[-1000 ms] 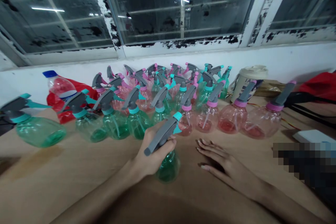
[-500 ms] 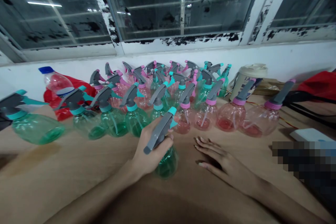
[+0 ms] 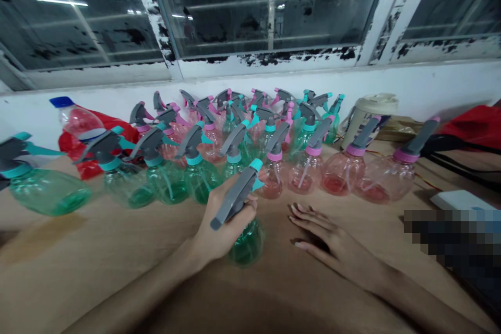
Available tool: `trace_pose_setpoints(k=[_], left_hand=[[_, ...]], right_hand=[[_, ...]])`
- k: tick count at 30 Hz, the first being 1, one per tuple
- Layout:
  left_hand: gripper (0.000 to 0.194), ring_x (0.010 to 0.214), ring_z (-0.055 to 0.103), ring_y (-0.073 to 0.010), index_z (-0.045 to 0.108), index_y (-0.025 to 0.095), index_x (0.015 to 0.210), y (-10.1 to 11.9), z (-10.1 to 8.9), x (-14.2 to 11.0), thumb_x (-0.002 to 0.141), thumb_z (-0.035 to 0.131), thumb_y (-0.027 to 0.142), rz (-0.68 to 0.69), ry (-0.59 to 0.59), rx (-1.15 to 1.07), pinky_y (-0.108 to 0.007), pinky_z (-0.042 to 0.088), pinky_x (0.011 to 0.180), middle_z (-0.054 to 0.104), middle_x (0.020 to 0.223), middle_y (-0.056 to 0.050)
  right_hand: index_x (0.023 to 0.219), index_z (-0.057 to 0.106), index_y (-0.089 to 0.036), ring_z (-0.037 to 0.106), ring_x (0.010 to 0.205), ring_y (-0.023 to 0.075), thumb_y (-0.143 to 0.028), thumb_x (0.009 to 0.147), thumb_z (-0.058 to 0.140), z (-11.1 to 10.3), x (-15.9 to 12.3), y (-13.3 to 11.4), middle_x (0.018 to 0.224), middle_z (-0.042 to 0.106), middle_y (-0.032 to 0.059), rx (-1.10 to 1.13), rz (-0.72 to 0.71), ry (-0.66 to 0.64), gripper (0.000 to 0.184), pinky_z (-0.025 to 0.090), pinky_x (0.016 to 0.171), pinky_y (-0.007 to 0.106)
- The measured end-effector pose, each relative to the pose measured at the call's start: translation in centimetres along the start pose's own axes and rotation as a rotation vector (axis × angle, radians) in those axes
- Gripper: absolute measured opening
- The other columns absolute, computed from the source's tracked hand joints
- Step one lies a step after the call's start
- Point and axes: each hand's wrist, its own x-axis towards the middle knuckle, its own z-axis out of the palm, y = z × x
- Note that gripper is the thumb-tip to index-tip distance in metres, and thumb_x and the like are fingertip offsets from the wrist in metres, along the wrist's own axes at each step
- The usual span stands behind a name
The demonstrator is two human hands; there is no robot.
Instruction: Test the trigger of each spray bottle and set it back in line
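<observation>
My left hand is wrapped around the neck of a green spray bottle, whose grey and teal trigger head rises above my fingers. Dark green shows at the base of this bottle; the collar is hidden by my hand. My right hand lies palm down on the wooden table, fingers spread, holding nothing. Just beyond both hands runs a front row of spray bottles: green ones with teal collars, such as a green bottle, to the left, and pink ones with pink collars, such as a pink bottle, to the right.
Behind the front row stand several more spray bottles. A blue-capped bottle leans on red plastic at left. A lidded cup, black cables and a white box are at right. Windows rise behind.
The view has shifted slightly, so the bottles at left appear further left. My left hand keeps its grip on the green spray bottle, and my right hand stays flat on the table.
</observation>
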Motion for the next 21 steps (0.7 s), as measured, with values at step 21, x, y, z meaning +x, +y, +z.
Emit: trace_pose_setpoints(k=[21], left_hand=[[0.014, 0.063, 0.053, -0.0151, 0.060, 0.021, 0.084, 0.14, -0.51, 0.40, 0.073, 0.052, 0.024, -0.032, -0.109, -0.056, -0.029, 0.047, 0.066, 0.057, 0.073, 0.000]], right_hand=[[0.133, 0.041, -0.026, 0.034, 0.130, 0.0204, -0.041, 0.088, 0.047, 0.08, 0.01, 0.17, 0.140, 0.041, 0.0018, -0.008, -0.022, -0.010, 0.048, 0.028, 0.109, 0.045]])
